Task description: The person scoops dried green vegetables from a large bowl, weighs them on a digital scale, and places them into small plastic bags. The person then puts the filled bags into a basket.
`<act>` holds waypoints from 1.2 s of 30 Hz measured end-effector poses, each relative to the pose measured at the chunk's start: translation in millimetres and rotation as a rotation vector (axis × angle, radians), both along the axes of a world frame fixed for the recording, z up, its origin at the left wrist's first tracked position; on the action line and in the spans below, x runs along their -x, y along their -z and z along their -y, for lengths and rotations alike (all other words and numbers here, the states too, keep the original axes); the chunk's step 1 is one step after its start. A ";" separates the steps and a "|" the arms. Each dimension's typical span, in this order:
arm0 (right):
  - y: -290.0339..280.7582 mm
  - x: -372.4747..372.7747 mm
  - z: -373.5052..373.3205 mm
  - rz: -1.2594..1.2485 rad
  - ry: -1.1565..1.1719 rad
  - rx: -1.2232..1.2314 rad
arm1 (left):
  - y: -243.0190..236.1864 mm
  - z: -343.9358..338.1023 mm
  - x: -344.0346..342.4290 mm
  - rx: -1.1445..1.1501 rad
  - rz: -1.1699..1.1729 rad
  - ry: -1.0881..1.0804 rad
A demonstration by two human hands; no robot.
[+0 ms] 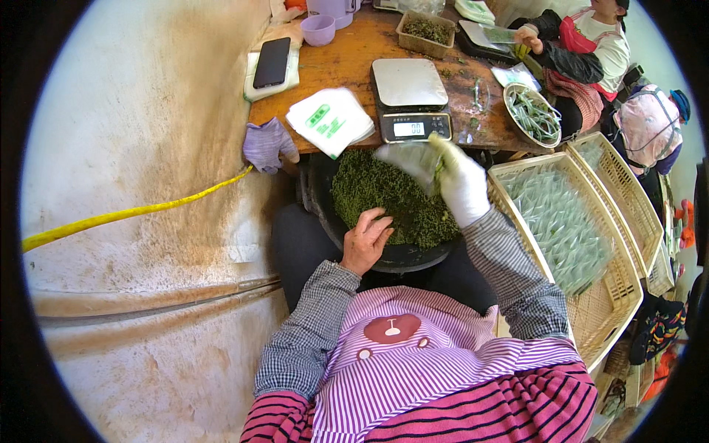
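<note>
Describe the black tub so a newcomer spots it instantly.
Find the wooden table; just below its near edge, between the person's legs, sits the tub. Unlike the pale crates to its right, it's round, black and filled with green bits.

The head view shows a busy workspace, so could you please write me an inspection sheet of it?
Surface: wooden table, stained, with scattered bits; a digital scale stands near its front edge.
Work items: black tub holding loose greens; plastic bag, blurred, contents unclear.
Clutter: phone, white printed bags and purple cup on the table; purple glove at its near left corner.
Hands: left hand bare, fingers curled at the greens; right hand white-gloved, gripping the plastic bag.
Cables: yellow cable or hose along the left wall.
Surroundings: co-worker at upper right; crate of clear packets at right.
</note>
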State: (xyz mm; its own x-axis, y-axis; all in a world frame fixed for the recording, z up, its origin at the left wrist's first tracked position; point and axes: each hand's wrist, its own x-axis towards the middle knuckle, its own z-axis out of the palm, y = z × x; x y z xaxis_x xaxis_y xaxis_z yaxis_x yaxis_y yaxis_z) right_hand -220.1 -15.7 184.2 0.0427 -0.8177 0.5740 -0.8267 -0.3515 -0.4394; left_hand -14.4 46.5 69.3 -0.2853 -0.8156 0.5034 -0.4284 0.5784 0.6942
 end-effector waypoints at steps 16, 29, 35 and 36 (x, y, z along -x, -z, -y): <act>-4.8 20.2 33.9 0.409 -0.004 0.137 | -3.6 12.4 15.5 -0.320 -0.022 -0.095; 59.8 0.7 -48.5 -0.106 -0.178 -0.409 | -28.6 34.5 61.9 -1.039 -0.616 0.060; 45.7 25.6 -10.3 0.126 0.001 -0.214 | -17.8 64.3 60.7 -0.668 -0.207 -0.028; 40.4 26.5 -0.8 0.113 0.036 -0.148 | -23.2 72.5 65.1 -0.633 -0.235 -0.027</act>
State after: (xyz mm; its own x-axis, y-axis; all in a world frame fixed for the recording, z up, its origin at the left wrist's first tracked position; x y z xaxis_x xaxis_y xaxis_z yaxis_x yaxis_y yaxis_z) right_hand -246.5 -14.8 143.8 -0.0462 -0.8936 0.4464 -0.7798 -0.2471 -0.5752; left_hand -79.5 -26.0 92.5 -0.2021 -0.9790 -0.0274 -0.2332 0.0209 0.9722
